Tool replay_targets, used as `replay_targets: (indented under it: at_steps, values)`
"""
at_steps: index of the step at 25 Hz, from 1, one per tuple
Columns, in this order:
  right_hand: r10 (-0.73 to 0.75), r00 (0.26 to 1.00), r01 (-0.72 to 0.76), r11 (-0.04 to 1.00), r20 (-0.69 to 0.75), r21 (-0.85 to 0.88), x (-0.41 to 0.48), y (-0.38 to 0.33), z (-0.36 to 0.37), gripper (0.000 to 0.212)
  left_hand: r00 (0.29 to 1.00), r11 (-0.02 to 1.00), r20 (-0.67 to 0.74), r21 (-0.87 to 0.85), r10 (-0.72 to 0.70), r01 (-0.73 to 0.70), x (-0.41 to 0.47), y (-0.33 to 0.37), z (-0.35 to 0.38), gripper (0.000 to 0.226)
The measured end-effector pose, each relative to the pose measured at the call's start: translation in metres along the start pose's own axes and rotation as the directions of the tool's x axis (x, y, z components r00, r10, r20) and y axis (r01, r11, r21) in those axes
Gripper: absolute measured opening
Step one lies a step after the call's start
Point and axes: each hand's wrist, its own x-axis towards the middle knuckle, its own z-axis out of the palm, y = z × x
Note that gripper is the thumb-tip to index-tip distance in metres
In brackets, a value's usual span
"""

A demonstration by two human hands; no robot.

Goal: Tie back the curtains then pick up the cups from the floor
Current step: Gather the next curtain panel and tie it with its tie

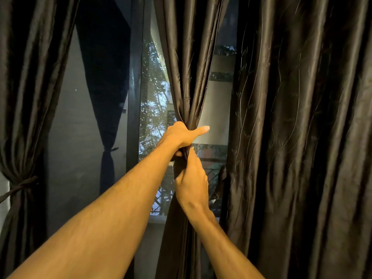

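A dark brown middle curtain (185,67) hangs gathered into a narrow bunch in front of the window. My left hand (181,135) grips the bunch at its waist, thumb sticking out to the right. Just below, my right hand (191,184) pinches the fabric under the left hand; its fingertips are hidden in the folds. A left curtain (30,87) is tied back with a dark band (22,186). A wide right curtain (302,137) hangs loose. No cups are in view.
A window (155,97) with a dark frame (134,97) shows trees and a railing outside. The left pane reflects a tied curtain (106,117). The floor is out of sight.
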Motion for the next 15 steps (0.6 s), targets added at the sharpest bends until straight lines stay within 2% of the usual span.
replay_targets:
  at_steps: [2, 4, 7, 9, 11, 13, 14, 15]
  values:
    - [0.046, 0.999, -0.044, 0.982, -0.010, 0.183, 0.001, 0.004, -0.003, 0.059, 0.999, 0.987, 0.041, -0.162, 0.032, -0.025, 0.006, -0.004, 0.000, 0.054]
    - [0.101, 0.995, -0.097, 0.954, 0.001, 0.284, 0.003, 0.008, -0.006, 0.065, 0.995, 0.962, 0.068, -0.270, 0.068, -0.047, 0.011, -0.009, 0.001, 0.044]
    - [0.127, 0.990, -0.141, 0.930, 0.065, 0.340, 0.008, 0.010, -0.014, 0.064, 0.986, 0.907, 0.104, -0.415, 0.131, -0.076, 0.007, -0.010, 0.002, 0.029]
    - [0.101, 0.990, -0.128, 0.932, 0.096, 0.340, 0.011, 0.012, -0.020, 0.055, 0.981, 0.862, 0.096, -0.497, 0.166, -0.097, 0.002, -0.007, 0.002, 0.022]
    - [0.095, 0.995, -0.095, 0.946, 0.016, 0.311, 0.014, 0.016, -0.028, 0.037, 0.976, 0.827, 0.085, -0.548, 0.201, -0.122, -0.002, -0.004, 0.003, 0.020]
    - [0.133, 0.974, -0.073, 0.950, -0.183, 0.302, 0.019, 0.018, -0.037, 0.025, 0.973, 0.824, 0.084, -0.549, 0.217, -0.136, -0.003, -0.003, 0.003, 0.017]
    - [0.147, 0.957, -0.069, 0.953, -0.250, 0.296, 0.025, 0.019, -0.042, 0.028, 0.973, 0.826, 0.086, -0.547, 0.216, -0.135, -0.003, -0.004, 0.003, 0.015]
    - [0.141, 0.956, -0.073, 0.963, -0.258, 0.259, 0.033, 0.018, -0.047, 0.038, 0.971, 0.828, 0.084, -0.543, 0.223, -0.143, -0.002, -0.006, 0.002, 0.014]
